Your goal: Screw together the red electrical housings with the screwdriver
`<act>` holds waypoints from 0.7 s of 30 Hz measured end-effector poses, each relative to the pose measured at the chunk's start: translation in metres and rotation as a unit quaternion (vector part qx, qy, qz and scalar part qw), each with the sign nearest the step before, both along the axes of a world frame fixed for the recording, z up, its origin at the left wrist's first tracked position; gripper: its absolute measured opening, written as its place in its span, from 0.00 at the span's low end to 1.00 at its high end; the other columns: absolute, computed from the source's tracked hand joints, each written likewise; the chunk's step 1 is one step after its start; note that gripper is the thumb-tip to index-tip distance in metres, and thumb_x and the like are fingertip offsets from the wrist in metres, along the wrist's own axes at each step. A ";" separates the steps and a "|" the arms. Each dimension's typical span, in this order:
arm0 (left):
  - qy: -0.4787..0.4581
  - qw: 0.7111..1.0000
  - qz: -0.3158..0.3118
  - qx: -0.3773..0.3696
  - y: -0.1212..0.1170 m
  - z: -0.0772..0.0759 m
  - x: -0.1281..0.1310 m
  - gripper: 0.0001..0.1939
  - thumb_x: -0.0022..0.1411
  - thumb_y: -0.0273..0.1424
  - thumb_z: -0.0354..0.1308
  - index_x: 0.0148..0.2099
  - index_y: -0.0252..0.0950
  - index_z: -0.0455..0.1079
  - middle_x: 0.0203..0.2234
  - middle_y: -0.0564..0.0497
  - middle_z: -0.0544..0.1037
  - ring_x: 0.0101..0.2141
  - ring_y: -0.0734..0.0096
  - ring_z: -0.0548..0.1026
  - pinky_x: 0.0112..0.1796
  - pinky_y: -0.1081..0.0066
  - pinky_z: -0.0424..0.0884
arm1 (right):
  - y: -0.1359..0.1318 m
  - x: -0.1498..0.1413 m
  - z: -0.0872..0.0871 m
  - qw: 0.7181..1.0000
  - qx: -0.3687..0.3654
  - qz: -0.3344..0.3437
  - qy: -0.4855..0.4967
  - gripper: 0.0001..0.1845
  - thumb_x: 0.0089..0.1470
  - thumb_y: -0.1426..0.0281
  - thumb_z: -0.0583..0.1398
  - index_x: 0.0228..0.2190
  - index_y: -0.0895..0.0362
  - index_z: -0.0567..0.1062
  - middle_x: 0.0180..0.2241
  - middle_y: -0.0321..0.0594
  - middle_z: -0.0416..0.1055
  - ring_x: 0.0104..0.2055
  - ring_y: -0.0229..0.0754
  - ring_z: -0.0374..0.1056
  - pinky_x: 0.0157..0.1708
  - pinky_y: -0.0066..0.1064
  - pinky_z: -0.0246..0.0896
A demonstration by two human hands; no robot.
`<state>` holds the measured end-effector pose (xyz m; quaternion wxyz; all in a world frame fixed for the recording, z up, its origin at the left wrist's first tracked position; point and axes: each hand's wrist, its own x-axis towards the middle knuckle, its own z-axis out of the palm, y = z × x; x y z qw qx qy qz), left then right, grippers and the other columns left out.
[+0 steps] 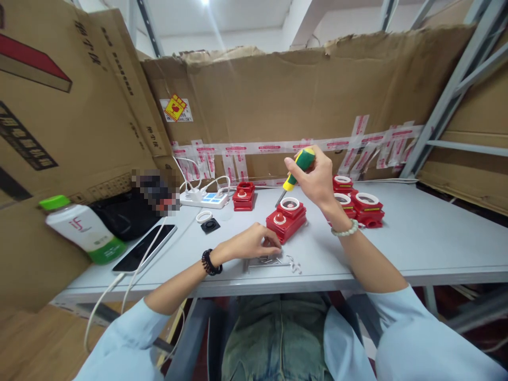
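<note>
My right hand (319,177) is wrapped round the handle of a green and yellow screwdriver (294,172), its shaft slanting down to the left beside a red housing (286,225). This housing has a white ring round a clear window and a red dome. In front of it, my left hand (260,241) reaches low over a small pile of screws (272,260), fingers curled and pressed together. Anything between those fingertips is too small to make out. Small pale pieces (295,265) lie at the pile's right side.
Several finished-looking red housings (368,209) stand to the right, and another red housing (243,197) at the back. A white ring (203,217), a black square part (210,225), a power strip (205,199), a phone (146,247) and a bottle (85,230) occupy the left. Cardboard (278,100) walls the back.
</note>
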<state>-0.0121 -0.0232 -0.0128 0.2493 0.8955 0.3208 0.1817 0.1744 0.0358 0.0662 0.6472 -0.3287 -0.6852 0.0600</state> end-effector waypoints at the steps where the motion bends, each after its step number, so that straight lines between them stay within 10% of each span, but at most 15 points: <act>1: 0.010 1.000 -0.005 0.003 -0.001 -0.001 0.001 0.09 0.59 0.32 0.60 0.38 0.33 0.78 0.32 0.48 0.82 0.30 0.72 0.76 0.34 0.76 0.67 | 0.000 0.000 -0.001 1.000 -0.003 -0.001 -0.002 0.16 0.52 0.55 0.61 0.31 0.53 0.67 0.24 0.34 0.65 0.27 0.40 0.67 0.32 0.36 0.67; 6: 0.024 0.999 -0.021 0.025 -0.004 0.002 0.002 0.09 0.61 0.29 0.56 0.36 0.34 0.77 0.31 0.49 0.82 0.29 0.74 0.76 0.34 0.75 0.67 | -0.001 0.001 -0.001 1.000 -0.005 -0.005 -0.004 0.15 0.52 0.56 0.62 0.31 0.54 0.67 0.25 0.34 0.66 0.28 0.40 0.67 0.32 0.36 0.67; 10: -0.072 0.987 0.090 0.111 0.003 0.005 0.003 0.08 0.60 0.34 0.57 0.35 0.34 0.72 0.30 0.49 0.79 0.30 0.71 0.73 0.35 0.71 0.69 | -0.001 0.006 0.001 1.000 0.009 -0.025 0.002 0.14 0.52 0.57 0.61 0.29 0.53 0.66 0.25 0.34 0.66 0.26 0.39 0.65 0.32 0.36 0.66; 16: -0.106 0.962 0.210 0.140 0.026 -0.007 0.026 0.41 0.50 0.50 0.64 0.58 0.32 0.57 0.53 0.35 0.67 0.52 0.50 0.68 0.51 0.54 0.66 | 0.000 0.011 -0.001 0.998 0.016 -0.060 -0.011 0.12 0.51 0.59 0.61 0.28 0.53 0.67 0.25 0.35 0.66 0.27 0.40 0.63 0.33 0.37 0.65; 21: -0.071 0.976 0.190 0.082 0.034 -0.012 0.040 0.42 0.51 0.44 0.64 0.62 0.32 0.50 0.46 0.38 0.72 0.43 0.54 0.74 0.44 0.57 0.70 | 0.000 0.018 -0.002 0.996 0.019 -0.092 -0.011 0.14 0.52 0.56 0.60 0.32 0.53 0.69 0.26 0.37 0.67 0.29 0.42 0.65 0.34 0.38 0.64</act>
